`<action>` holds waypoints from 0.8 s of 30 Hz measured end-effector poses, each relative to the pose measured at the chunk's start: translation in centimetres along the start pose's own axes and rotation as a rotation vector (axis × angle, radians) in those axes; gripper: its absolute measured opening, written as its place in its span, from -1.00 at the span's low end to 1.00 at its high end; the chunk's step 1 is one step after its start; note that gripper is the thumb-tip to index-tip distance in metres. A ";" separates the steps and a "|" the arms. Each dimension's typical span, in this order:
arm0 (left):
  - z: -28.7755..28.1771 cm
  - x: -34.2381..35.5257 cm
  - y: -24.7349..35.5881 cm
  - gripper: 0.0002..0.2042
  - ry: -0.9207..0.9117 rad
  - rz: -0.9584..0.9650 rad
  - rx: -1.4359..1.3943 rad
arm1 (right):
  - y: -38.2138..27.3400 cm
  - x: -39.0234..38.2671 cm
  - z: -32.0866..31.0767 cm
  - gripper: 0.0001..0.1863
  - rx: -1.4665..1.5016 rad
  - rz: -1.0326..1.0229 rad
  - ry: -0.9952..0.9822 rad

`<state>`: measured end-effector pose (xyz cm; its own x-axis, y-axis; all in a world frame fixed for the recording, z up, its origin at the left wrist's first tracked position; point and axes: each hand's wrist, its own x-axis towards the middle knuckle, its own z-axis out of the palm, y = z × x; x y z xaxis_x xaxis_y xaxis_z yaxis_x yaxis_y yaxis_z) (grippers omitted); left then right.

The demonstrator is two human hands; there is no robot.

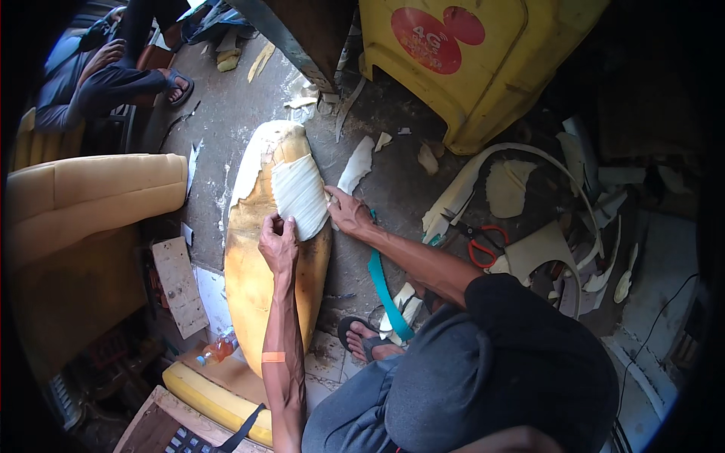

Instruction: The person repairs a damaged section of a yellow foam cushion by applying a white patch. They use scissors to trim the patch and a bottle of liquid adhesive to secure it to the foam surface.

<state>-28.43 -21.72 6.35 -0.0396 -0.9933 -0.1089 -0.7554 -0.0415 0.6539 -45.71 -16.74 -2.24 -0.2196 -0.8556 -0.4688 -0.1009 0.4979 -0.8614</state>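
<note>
Yellow seat foam [245, 275] with a ribbed white sheet [300, 198] on its upper part.
Left grip [279, 245], fingers bunched, meets the sheet's lower edge; the sheet looks light, soft, tearable, best held by opposite edges; right grip [351, 213], forefinger extended, meets its right edge. Whether either pinches it, I cannot tell.

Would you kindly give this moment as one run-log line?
left hand: at white sheet, lower edge; right hand: at sheet's right edge; sheet: on yellow foam; scissors: further right
</note>
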 end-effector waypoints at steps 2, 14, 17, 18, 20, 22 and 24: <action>-0.1 -0.3 0.1 -0.72 -0.015 -0.006 -0.039 | -0.1 0.0 0.0 -0.44 -0.010 -0.037 0.015; -0.4 -0.4 2.1 -0.75 -0.229 -0.052 0.139 | -2.7 3.5 -1.0 -0.35 0.214 -0.097 0.060; 0.7 -1.3 1.8 -0.76 -0.185 0.004 0.108 | -2.2 6.1 -3.1 -0.37 0.083 -0.105 -0.050; 0.8 -1.6 1.8 -0.77 -0.151 0.036 0.098 | -2.2 6.6 -3.4 -0.38 -0.040 -0.158 -0.048; 0.9 -1.6 1.7 -0.77 -0.155 -0.019 0.095 | -1.8 6.3 -3.1 -0.47 0.047 -0.073 0.010; 0.8 -1.4 2.0 -0.77 -0.131 -0.047 0.101 | -2.1 6.0 -2.7 -0.47 0.153 0.088 -0.024; 0.9 -1.5 2.1 -0.77 -0.120 -0.022 0.073 | -1.9 5.5 -2.9 -0.49 0.212 0.085 -0.031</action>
<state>-30.52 -20.21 7.26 -0.0973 -0.9718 -0.2147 -0.8027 -0.0509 0.5942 -49.49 -21.95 -2.62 -0.1882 -0.8174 -0.5444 0.1233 0.5303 -0.8388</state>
